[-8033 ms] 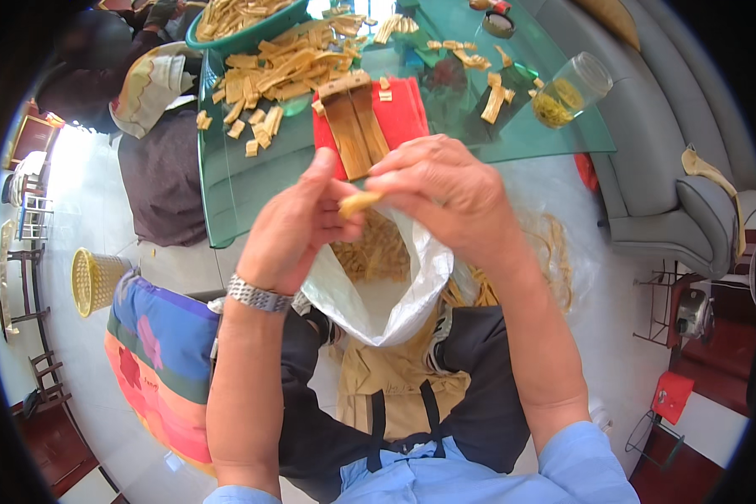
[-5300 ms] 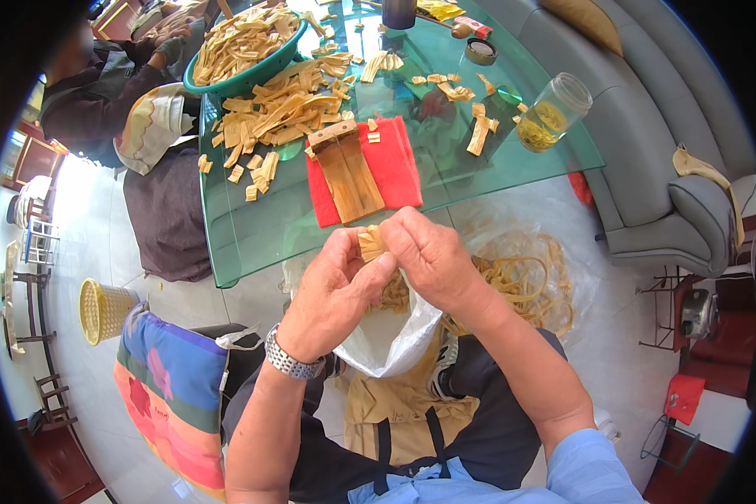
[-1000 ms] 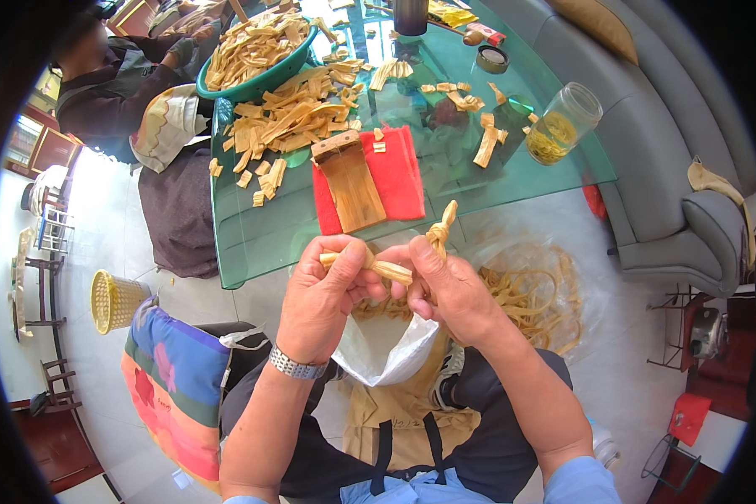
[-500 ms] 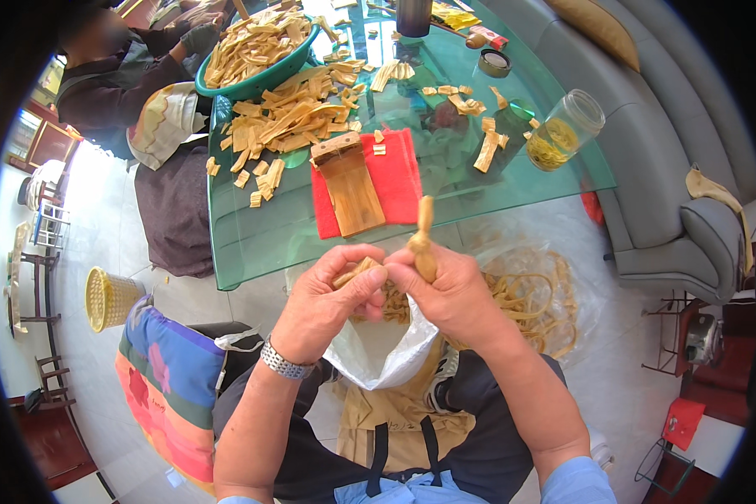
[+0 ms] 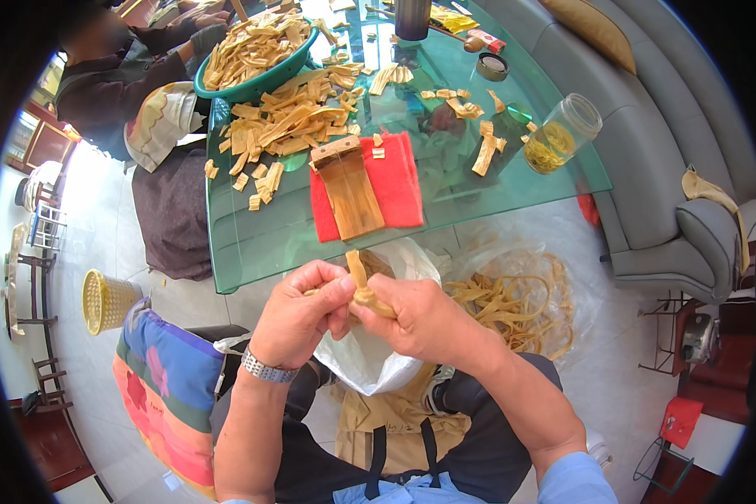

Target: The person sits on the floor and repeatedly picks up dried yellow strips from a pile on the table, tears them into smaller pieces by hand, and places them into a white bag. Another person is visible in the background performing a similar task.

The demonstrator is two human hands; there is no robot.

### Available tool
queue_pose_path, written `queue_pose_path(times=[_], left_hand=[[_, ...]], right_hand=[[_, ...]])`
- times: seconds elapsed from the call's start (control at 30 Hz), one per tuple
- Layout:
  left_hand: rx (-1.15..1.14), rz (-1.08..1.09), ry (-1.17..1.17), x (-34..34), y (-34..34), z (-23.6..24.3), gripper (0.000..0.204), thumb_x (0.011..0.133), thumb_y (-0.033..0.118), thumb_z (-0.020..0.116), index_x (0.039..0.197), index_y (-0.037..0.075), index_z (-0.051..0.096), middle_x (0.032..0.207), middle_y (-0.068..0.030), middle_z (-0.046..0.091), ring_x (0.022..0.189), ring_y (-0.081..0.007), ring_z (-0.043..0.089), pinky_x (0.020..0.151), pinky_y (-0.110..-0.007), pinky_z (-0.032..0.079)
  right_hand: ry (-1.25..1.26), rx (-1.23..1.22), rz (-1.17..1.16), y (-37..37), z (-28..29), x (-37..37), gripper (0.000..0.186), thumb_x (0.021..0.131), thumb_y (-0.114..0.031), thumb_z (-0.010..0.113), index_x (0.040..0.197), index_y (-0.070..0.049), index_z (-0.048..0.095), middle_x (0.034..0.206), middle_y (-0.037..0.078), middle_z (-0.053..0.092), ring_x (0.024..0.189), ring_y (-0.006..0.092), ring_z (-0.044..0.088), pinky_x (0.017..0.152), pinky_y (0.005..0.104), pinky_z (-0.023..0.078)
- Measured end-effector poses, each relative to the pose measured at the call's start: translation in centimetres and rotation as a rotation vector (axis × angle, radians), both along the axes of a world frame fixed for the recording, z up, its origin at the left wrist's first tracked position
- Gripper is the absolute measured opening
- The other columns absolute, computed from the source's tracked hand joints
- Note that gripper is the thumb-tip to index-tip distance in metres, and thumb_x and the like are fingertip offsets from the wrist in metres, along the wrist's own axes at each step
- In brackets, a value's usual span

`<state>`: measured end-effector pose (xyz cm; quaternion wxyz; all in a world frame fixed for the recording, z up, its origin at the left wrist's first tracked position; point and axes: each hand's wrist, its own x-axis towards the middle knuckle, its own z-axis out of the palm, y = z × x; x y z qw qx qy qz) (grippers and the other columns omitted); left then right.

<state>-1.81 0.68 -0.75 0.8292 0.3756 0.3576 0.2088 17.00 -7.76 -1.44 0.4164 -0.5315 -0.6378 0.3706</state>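
Note:
Over an open white plastic bag (image 5: 386,378), my two hands meet around a tan pliable strip (image 5: 357,270). One end of it stands up between them, and its lower part looks twisted or knotted. My right hand (image 5: 424,323) is closed on the thick part. Thumb and fingers of my left hand (image 5: 294,315) pinch at its other side, where a bit of tan shows; its fingers partly hide the rest. Beyond the hands, a wooden board with a crossbar (image 5: 353,193) lies on a red cloth (image 5: 403,189) on the glass table.
The green glass table (image 5: 260,244) holds loose cut tan pieces (image 5: 286,122), a full green basin (image 5: 269,84) and a jar with yellowish liquid (image 5: 563,134). Long strips (image 5: 521,302) lie on plastic at right. Another person (image 5: 126,84) sits at far left; a grey sofa (image 5: 638,168) stands right.
Both hands have come together, shifting left and slightly down. The strip's upright end has moved left with the right hand and now stands between both hands.

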Motion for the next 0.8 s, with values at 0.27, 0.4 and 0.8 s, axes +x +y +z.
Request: queue_pose_path(times=[0.27,0.4,0.8], left_hand=[[0.074,0.042,-0.048,-0.3,1.1,0.8,0.016,0.1,0.017,0.068,0.106,0.003,0.062,0.083,-0.003,0.065,0.066,-0.0109,0.06,0.062,-0.027,0.05],[0.148,0.113,0.004,0.8,2.8,0.5,0.017,0.101,0.017,0.067,0.11,0.003,0.062,0.088,-0.0038,0.067,0.071,-0.011,0.062,0.067,-0.026,0.053],[0.194,0.157,0.027,2.5,6.7,-0.7,0.022,0.1,0.018,0.068,0.116,0.004,0.062,0.094,-0.0023,0.067,0.076,-0.0093,0.064,0.072,-0.026,0.055]], right_hand=[[0.232,-0.13,-0.142,0.9,1.1,0.2,0.021,0.101,-0.021,0.067,0.096,-0.001,0.066,0.074,0.003,0.065,0.06,0.0118,0.053,0.057,0.0305,0.044],[0.398,-0.213,-0.259,3.4,0.2,2.8,0.015,0.101,-0.02,0.067,0.104,-0.005,0.071,0.08,-0.003,0.067,0.066,0.0024,0.052,0.057,0.0204,0.041],[0.35,-0.192,-0.365,7.8,-1.3,3.2,0.033,0.095,-0.018,0.071,0.123,-0.001,0.071,0.103,0.007,0.075,0.092,0.01,0.067,0.083,0.0277,0.054]])
